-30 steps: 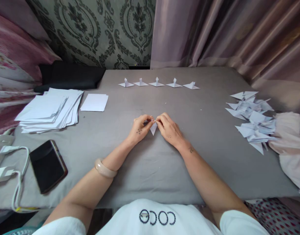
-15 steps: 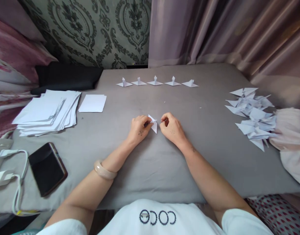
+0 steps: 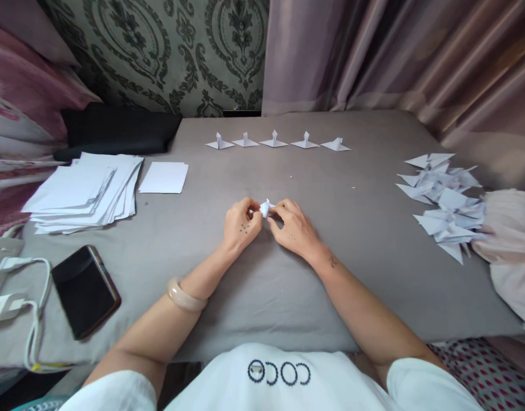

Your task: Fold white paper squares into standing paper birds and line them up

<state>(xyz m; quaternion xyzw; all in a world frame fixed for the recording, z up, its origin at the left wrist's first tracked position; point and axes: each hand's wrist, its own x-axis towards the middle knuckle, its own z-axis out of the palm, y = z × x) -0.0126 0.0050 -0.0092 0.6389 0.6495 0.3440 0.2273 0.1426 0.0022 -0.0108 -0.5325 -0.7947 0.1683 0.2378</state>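
A small white folded paper crane (image 3: 266, 209) is held between my two hands over the middle of the table. My left hand (image 3: 242, 226) is closed, with thumb and index finger pinching its left side. On the other side, the fingertips of my right hand (image 3: 293, 226) grip the right side of the crane, the thumb a little lower than the index finger. Fingers cover both ends of the crane, so only its middle and a raised point show. Beyond the hands, several finished-looking paper cranes (image 3: 274, 140) stand in a row.
A heap of folded paper cranes (image 3: 453, 208) lies at the right beside pale cloth (image 3: 506, 240). On the left are a stack of white paper (image 3: 83, 191), square sheets (image 3: 164, 177), a phone (image 3: 86, 292), a power strip (image 3: 1, 257) with cables, and a black folded item (image 3: 121, 130).
My right hand has moved left from beside the crane and taken hold of its right side. The crane has turned between my fingers. The view has shifted slightly.
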